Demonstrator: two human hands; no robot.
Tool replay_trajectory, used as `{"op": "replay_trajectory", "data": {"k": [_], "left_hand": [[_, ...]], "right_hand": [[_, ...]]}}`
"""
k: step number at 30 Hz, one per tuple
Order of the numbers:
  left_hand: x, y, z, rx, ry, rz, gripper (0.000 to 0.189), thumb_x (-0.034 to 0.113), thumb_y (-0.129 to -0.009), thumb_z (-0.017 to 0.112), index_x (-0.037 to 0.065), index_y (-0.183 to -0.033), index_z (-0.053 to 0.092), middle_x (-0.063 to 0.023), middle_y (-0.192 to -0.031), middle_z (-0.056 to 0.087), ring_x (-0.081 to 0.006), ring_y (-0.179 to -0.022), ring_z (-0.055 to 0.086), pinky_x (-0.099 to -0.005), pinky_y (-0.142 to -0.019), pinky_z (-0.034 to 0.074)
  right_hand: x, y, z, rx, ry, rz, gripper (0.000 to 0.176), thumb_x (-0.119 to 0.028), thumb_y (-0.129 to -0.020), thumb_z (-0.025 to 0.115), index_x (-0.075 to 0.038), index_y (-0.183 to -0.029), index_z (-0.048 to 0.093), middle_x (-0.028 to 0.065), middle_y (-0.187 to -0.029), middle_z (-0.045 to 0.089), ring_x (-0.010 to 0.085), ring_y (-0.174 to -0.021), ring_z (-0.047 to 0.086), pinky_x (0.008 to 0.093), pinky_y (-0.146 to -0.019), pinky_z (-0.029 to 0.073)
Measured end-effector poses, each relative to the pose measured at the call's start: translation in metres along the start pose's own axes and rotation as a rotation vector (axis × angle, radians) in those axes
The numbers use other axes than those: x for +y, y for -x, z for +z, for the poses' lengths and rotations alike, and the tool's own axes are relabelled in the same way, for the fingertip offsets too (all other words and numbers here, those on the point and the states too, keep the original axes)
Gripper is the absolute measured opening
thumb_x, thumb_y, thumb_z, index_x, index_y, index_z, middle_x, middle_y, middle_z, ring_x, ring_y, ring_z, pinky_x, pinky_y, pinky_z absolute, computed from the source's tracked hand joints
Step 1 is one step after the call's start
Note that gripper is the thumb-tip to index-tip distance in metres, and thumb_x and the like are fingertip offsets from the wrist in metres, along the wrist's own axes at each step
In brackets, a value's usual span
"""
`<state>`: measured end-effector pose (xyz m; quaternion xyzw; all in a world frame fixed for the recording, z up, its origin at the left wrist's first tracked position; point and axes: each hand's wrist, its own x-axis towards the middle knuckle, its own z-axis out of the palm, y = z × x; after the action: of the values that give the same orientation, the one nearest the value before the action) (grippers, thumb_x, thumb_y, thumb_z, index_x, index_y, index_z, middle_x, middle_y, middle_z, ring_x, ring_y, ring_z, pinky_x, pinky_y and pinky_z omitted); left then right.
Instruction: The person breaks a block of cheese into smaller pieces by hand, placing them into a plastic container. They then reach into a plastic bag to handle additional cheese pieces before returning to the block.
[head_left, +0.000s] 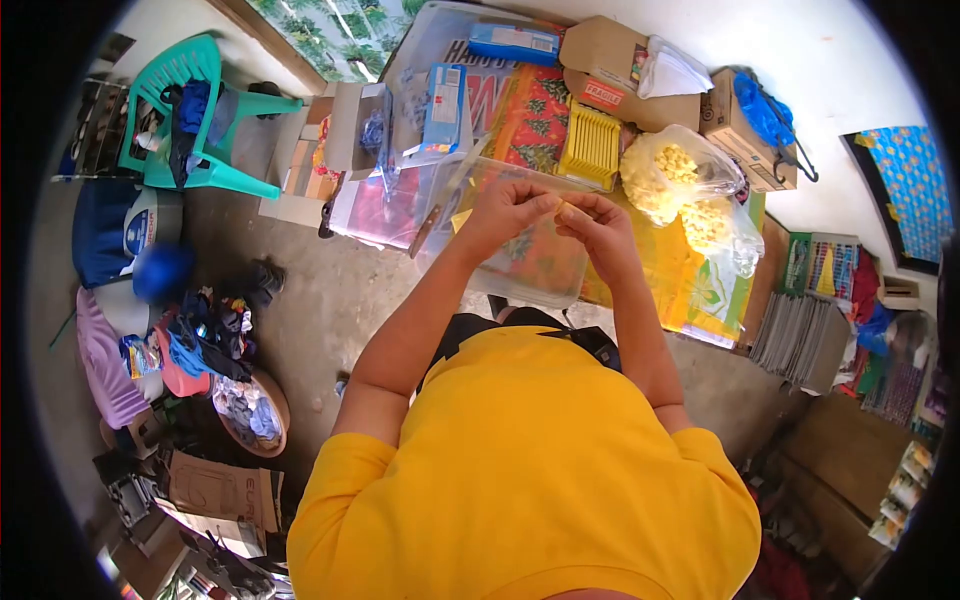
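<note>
My left hand [507,215] and my right hand [597,228] meet above a clear plastic container [550,275] on the table. Fingertips of both hands pinch a small yellow piece [562,207] between them; its shape is too small to make out. Just beyond the hands lies a yellow slotted rack [590,145] on the red patterned table cover [529,118]. To the right of my right hand are clear plastic bags of yellow pieces [676,165], partly open.
Blue packs [443,108] and an open cardboard box [622,65] stand at the table's back. Another carton [730,125] is at the back right. A green chair [215,150] stands left of the table. A round basket of cloths [275,425] sits on the floor at left.
</note>
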<state>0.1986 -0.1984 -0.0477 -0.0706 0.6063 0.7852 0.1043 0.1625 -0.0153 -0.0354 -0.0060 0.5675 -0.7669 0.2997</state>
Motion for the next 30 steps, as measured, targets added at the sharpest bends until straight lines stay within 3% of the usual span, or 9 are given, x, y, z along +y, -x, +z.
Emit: {"op": "replay_trajectory", "data": {"k": [3,9,12,15,18,24,27,30], "left_hand": [[-0.003,0.007,-0.003,0.008,0.056,-0.027,0.020,0.023,-0.088,0.063,0.005,-0.095,0.067,0.0067,-0.063,0.052,0.0001,-0.046,0.036,-0.0170,-0.041,0.026],[-0.014,0.011,-0.006,0.007,0.465,-0.191,0.016,0.022,-0.087,0.063,0.006,-0.092,0.064,0.0059,-0.055,0.044,-0.0010,-0.041,0.034,-0.0183,-0.037,0.025],[-0.014,0.003,0.002,0.023,0.438,-0.215,0.016,0.022,-0.087,0.063,0.007,-0.091,0.062,0.0052,-0.056,0.046,-0.0007,-0.040,0.034,-0.0188,-0.036,0.025],[-0.001,-0.019,0.021,-0.030,0.134,-0.122,0.021,0.024,-0.085,0.065,0.004,-0.092,0.064,0.0042,-0.058,0.049,-0.0025,-0.044,0.039,-0.0198,-0.039,0.030],[0.013,-0.056,0.059,-0.011,-0.181,0.171,0.025,0.025,-0.082,0.067,0.001,-0.092,0.066,0.0025,-0.060,0.053,-0.0049,-0.050,0.045,-0.0215,-0.045,0.036],[0.018,-0.150,0.132,0.020,-0.466,0.423,0.032,0.023,-0.078,0.066,0.000,-0.100,0.068,-0.0038,-0.061,0.057,-0.0085,-0.055,0.050,-0.0260,-0.051,0.041],[0.012,-0.172,0.146,0.074,-0.604,0.449,0.035,0.023,-0.078,0.066,0.000,-0.103,0.067,-0.0058,-0.062,0.058,-0.0098,-0.056,0.051,-0.0272,-0.052,0.042],[0.017,-0.161,0.139,0.019,-0.467,0.405,0.033,0.023,-0.078,0.066,0.000,-0.102,0.067,-0.0058,-0.064,0.060,-0.0098,-0.058,0.053,-0.0272,-0.054,0.043]], "right_hand": [[0.003,0.001,0.003,-0.022,-0.025,0.017,0.026,-0.009,-0.084,0.066,0.001,-0.107,0.060,0.0071,-0.094,0.065,0.0140,-0.081,0.064,0.0266,-0.074,0.053],[0.010,0.007,0.004,-0.009,-0.113,0.031,0.025,-0.011,-0.086,0.063,0.000,-0.108,0.059,0.0064,-0.098,0.064,0.0137,-0.086,0.063,0.0264,-0.073,0.052],[0.011,0.011,-0.007,0.061,-0.121,0.024,0.024,-0.011,-0.087,0.062,-0.001,-0.109,0.059,0.0053,-0.098,0.064,0.0124,-0.082,0.062,0.0255,-0.070,0.051],[0.009,0.019,-0.022,0.131,-0.137,0.009,0.022,-0.011,-0.088,0.061,-0.002,-0.107,0.058,0.0042,-0.096,0.063,0.0106,-0.077,0.060,0.0241,-0.068,0.050],[0.011,0.030,-0.040,0.213,-0.165,0.000,0.019,-0.011,-0.088,0.060,-0.003,-0.105,0.059,0.0033,-0.094,0.063,0.0090,-0.074,0.058,0.0226,-0.065,0.049],[0.010,0.057,-0.067,0.344,-0.186,-0.016,0.018,-0.009,-0.088,0.060,-0.004,-0.104,0.059,0.0024,-0.092,0.062,0.0075,-0.071,0.056,0.0213,-0.064,0.047],[0.007,0.066,-0.074,0.375,-0.208,-0.037,0.019,-0.009,-0.087,0.060,-0.003,-0.105,0.059,0.0026,-0.092,0.062,0.0078,-0.072,0.056,0.0217,-0.065,0.047],[0.006,0.069,-0.075,0.388,-0.221,-0.052,0.022,-0.009,-0.087,0.060,-0.003,-0.108,0.059,0.0031,-0.093,0.062,0.0097,-0.076,0.059,0.0227,-0.066,0.048]]}}
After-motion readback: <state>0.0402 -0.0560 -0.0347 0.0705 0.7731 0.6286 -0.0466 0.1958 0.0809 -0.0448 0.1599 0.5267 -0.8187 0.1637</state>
